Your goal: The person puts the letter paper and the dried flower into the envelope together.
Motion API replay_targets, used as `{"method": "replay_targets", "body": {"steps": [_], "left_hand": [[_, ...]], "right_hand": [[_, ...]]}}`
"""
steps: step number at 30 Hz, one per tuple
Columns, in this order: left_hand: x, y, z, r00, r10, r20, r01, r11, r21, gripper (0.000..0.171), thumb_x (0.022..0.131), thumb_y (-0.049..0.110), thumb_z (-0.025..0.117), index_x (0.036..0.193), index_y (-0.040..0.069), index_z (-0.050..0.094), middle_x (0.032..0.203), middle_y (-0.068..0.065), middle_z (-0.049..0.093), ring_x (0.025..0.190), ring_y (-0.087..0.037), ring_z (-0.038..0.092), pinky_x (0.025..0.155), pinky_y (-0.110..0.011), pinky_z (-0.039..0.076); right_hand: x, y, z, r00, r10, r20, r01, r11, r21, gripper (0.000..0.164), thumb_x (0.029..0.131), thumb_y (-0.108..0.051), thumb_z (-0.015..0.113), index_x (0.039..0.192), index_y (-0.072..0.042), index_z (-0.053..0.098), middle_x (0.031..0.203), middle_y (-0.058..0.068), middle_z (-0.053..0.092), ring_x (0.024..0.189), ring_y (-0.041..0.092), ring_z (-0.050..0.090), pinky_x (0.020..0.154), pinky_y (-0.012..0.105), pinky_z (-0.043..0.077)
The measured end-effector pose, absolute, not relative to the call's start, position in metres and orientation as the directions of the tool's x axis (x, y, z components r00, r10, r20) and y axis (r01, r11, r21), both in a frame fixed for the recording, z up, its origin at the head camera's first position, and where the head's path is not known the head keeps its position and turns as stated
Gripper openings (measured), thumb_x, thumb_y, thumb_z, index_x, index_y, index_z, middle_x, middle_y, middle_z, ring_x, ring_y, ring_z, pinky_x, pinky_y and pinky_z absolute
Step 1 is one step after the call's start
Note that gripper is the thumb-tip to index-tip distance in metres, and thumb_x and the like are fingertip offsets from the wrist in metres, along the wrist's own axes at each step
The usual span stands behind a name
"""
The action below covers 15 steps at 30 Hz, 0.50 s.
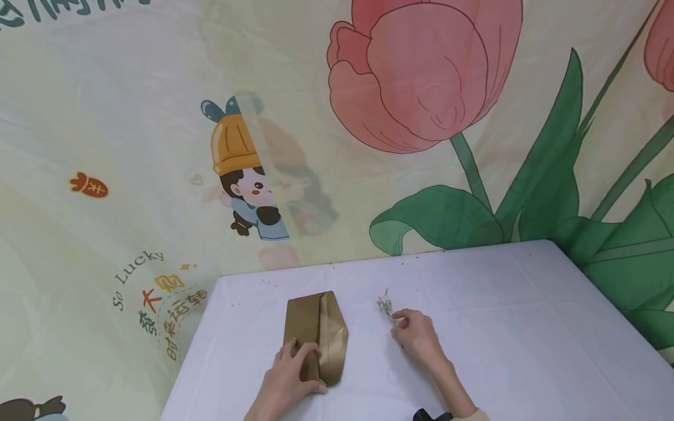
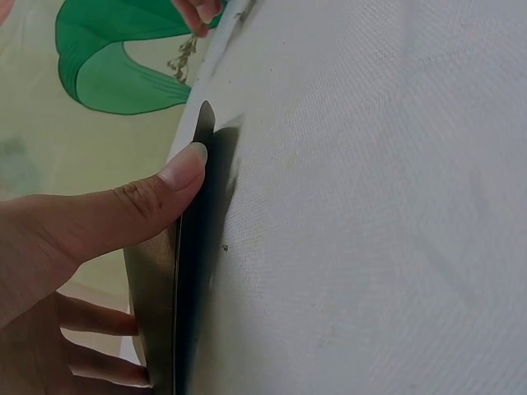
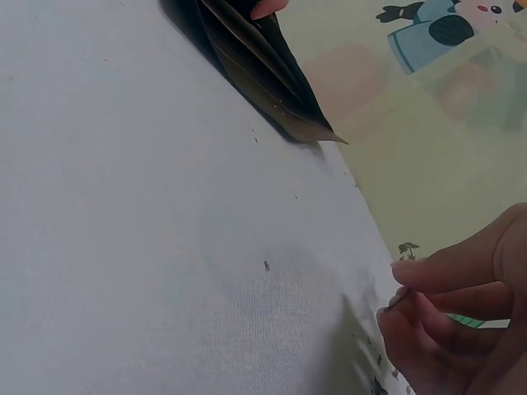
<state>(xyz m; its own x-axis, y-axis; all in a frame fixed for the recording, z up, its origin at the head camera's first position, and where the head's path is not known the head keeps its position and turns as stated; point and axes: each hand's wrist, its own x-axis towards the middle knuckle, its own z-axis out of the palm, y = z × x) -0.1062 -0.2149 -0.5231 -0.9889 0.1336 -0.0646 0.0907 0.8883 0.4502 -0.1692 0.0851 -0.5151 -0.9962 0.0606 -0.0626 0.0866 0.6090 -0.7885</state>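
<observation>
A gold-brown paper envelope (image 1: pixel 302 318) lies on the white-covered table, its pointed flap (image 1: pixel 334 345) folded open to the right. My left hand (image 1: pixel 284 377) holds its near end, thumb at the bottom edge and fingers across the paper. In the left wrist view the thumb (image 2: pixel 185 169) presses the envelope's edge (image 2: pixel 156 288), which stands slightly off the cloth. To the right of the envelope, my right hand (image 1: pixel 418 336) pinches a small dried flower sprig (image 1: pixel 385 303) between thumb and fingertips, just above the table. The right wrist view shows the envelope's mouth (image 3: pixel 255 74) gaping.
The table (image 1: pixel 500 304) wears a white cloth with tiny dark crumbs scattered on it. Behind it hangs a printed backdrop (image 1: pixel 295 58) with tulips and a cartoon figure. A black object (image 1: pixel 429 415) shows beside the right sleeve at the bottom edge.
</observation>
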Motion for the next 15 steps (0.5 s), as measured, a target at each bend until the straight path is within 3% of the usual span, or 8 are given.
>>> {"method": "replay_targets", "body": {"steps": [11,15], "left_hand": [[-0.106,-0.215,-0.522,-0.989,0.138,-0.057,0.098,0.887,0.451,0.068,0.064,0.053,0.091,0.121,0.036,0.056,0.148,-0.035,0.043,0.127,-0.060,0.049,0.073,-0.071,0.051],[-0.105,-0.215,-0.522,-0.989,0.139,-0.053,0.101,0.887,0.451,0.069,0.064,0.053,0.091,0.121,0.036,0.056,0.148,-0.035,0.043,0.127,-0.060,0.049,0.073,-0.071,0.051]], "right_hand": [[-0.169,0.071,-0.513,-0.997,0.037,-0.066,0.075,0.575,-0.815,0.029,0.082,0.000,0.079,0.110,-0.001,0.075,0.080,0.003,0.066,0.068,0.015,0.056,0.060,0.028,0.046],[-0.168,0.066,-0.513,-0.997,0.029,-0.077,0.080,0.555,-0.828,0.029,0.082,0.000,0.080,0.111,-0.001,0.074,0.081,0.004,0.066,0.061,0.013,0.058,0.057,0.027,0.047]]}}
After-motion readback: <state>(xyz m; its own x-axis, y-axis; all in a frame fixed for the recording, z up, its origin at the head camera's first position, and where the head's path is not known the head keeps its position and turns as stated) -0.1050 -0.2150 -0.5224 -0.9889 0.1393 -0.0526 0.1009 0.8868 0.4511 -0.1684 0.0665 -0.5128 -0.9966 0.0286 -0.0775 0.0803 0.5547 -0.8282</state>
